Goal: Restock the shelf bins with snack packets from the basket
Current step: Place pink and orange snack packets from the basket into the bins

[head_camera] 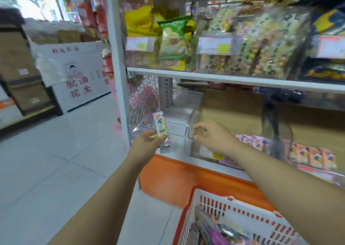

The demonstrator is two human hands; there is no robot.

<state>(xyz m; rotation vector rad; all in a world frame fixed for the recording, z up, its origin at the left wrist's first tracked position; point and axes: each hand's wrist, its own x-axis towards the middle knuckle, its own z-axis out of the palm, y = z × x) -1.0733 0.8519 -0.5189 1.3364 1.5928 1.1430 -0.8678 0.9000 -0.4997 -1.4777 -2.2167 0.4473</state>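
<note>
Left hand holds a snack packet upright, just left of the clear bin on the lower shelf. Right hand grips that bin's front wall. Basket under my right arm, before the shelf. Filled bins on the upper shelf (contents blurred). Cartons far left.

glossy foil packet | clear smooth plastic bin | slotted plastic basket
</note>
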